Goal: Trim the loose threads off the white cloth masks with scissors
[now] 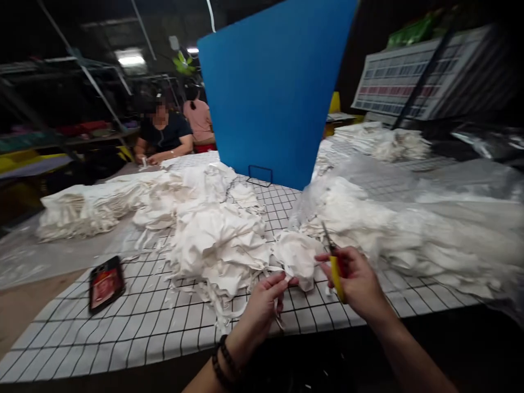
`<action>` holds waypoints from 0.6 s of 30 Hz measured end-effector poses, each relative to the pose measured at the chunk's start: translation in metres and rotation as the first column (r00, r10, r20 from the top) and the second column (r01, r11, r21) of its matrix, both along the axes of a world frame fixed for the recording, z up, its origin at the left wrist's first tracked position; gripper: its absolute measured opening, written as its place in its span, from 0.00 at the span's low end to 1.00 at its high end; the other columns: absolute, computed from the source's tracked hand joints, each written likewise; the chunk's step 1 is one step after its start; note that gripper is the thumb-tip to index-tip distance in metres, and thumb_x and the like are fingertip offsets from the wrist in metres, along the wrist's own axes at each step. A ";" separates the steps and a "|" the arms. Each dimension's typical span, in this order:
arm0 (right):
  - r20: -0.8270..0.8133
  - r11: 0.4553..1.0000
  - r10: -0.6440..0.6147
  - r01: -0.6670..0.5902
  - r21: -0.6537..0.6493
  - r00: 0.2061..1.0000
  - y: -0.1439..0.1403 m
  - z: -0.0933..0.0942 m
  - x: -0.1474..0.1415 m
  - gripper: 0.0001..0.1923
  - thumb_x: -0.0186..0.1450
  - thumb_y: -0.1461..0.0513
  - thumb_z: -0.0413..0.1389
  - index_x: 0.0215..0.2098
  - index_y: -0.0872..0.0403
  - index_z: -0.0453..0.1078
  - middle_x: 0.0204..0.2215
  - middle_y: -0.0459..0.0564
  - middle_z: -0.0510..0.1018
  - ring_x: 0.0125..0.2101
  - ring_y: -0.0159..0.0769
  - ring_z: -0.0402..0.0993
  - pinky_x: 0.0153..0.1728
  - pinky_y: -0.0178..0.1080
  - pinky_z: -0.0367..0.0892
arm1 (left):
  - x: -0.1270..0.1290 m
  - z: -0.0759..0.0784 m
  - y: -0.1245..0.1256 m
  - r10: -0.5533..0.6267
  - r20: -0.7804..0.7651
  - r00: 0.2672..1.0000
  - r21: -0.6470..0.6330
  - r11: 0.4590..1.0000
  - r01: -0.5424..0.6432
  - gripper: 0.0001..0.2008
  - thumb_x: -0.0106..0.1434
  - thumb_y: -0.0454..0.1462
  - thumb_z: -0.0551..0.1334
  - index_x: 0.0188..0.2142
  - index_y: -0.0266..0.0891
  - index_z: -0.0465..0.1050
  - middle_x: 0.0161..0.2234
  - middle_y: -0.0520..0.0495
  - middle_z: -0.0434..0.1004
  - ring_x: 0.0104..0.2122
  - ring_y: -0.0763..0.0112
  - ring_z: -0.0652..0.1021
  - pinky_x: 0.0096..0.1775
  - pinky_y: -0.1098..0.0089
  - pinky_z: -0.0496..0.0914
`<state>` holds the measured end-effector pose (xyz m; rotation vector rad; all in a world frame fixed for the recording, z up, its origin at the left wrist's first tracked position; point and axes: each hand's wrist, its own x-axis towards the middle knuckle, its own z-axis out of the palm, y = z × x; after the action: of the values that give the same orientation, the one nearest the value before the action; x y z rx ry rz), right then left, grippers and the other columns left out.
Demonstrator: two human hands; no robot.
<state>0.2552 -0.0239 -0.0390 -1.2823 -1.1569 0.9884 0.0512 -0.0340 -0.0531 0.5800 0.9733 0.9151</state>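
White fabric piece [298,256] lies at the near edge of the gridded tabletop [135,322], pinched at its lower edge by the left hand [264,303]. Just to its right, the right hand [356,281] is closed around yellow-handled snips [333,262], blades pointing up toward a bagged fabric pile [409,234].

Legible text: none. Board [413,76] at upper right carries rows of printed cells, too small and blurred to read. Phone [106,284] on the checked tablecloth [164,327] shows a red picture, lettering unreadable.
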 end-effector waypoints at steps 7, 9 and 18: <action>0.418 0.965 0.263 -0.241 -0.104 0.869 0.008 0.022 -0.059 0.11 0.54 0.63 0.63 0.29 0.50 0.64 0.26 0.44 0.77 0.25 0.35 0.73 0.24 0.33 0.65 | 0.005 -0.006 0.000 -0.058 -0.072 0.996 0.206 0.976 0.072 0.13 0.50 0.41 0.72 0.30 0.33 0.78 0.26 0.49 0.76 0.27 0.76 0.70 0.33 0.74 0.63; 0.380 0.970 0.243 -0.224 -0.092 0.893 0.014 0.018 -0.060 0.10 0.54 0.65 0.62 0.28 0.51 0.63 0.26 0.43 0.76 0.25 0.34 0.72 0.23 0.33 0.65 | 0.004 -0.010 0.001 -0.048 -0.088 0.995 0.203 0.977 0.065 0.17 0.49 0.44 0.72 0.30 0.33 0.75 0.26 0.49 0.75 0.26 0.76 0.70 0.32 0.74 0.63; -0.213 0.988 -0.043 0.011 -0.151 0.976 0.001 0.008 0.014 0.22 0.48 0.54 0.70 0.33 0.53 0.66 0.29 0.42 0.72 0.19 0.25 0.64 0.18 0.31 0.61 | -0.008 -0.005 0.007 -0.223 -0.110 0.969 0.033 0.973 0.227 0.24 0.52 0.53 0.68 0.33 0.37 0.64 0.19 0.59 0.64 0.15 0.85 0.50 0.19 0.76 0.40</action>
<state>0.2688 -0.0227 -0.0310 -1.2687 -0.9101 1.1809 0.0429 -0.0268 -0.0578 0.7681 0.9611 0.7107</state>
